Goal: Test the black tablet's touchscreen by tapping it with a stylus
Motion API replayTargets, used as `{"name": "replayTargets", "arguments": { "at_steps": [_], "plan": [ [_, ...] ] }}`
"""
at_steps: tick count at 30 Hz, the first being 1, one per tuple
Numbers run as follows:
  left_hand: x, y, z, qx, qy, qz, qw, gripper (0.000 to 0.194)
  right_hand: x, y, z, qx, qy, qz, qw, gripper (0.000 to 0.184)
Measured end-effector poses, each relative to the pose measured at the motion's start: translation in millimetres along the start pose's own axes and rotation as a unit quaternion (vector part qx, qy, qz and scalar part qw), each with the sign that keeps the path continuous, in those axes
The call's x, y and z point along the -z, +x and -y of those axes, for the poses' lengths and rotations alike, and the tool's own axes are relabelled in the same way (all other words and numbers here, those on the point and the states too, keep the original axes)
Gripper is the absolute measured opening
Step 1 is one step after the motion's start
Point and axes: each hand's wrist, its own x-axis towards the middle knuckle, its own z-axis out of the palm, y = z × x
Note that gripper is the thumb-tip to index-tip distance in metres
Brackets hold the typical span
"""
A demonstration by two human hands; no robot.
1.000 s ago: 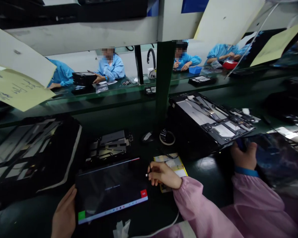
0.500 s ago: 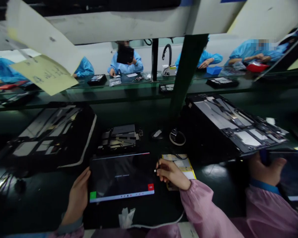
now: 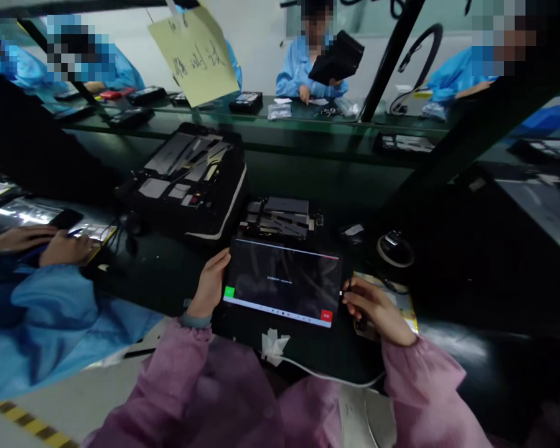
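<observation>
1. While the tablet (image 3: 282, 281) lies flat on the dark table (image 3: 168, 274), the left hand (image 3: 210, 285) clasps its left edge, fingers curled over the rim.
2. At the tablet's right edge, the right hand (image 3: 378, 309) pinches a thin dark stylus-like tool (image 3: 346, 287); its tip is hard to make out.
3. My judgement: a hard press could scratch the screen, or tug the white cable (image 3: 326, 375) taped below the tablet.
4. Behind the tablet sits an opened chassis (image 3: 280, 218); a tape roll (image 3: 394, 249) lies to its right, a co-worker's hands (image 3: 51, 246) far left.
</observation>
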Motion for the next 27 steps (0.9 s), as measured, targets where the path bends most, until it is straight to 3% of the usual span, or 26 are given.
{"name": "replayTargets", "arguments": {
  "at_steps": [3,7,16,23,27],
  "plan": [
    [2.2,-1,0,-0.002,0.012,0.000,1.000,0.028,0,0,0,0.000,0.004,0.005,1.000,0.053],
    [9.8,-7,-3,-0.055,0.053,0.000,0.997,0.014,1,0,0,0.009,0.009,0.007,1.000,0.051],
    [15.3,2,12,-0.096,0.115,-0.014,0.989,0.012,-3,-3,-1,0.040,0.012,-0.002,0.999,0.041],
    [37.0,11,19,-0.155,0.228,0.011,0.961,0.020,-5,-6,-5,0.066,0.027,-0.035,0.997,0.028],
    [44.0,15,21,-0.158,0.232,0.018,0.960,0.024,-8,-6,-7,0.068,0.020,-0.040,0.997,0.022]
  ]
}}
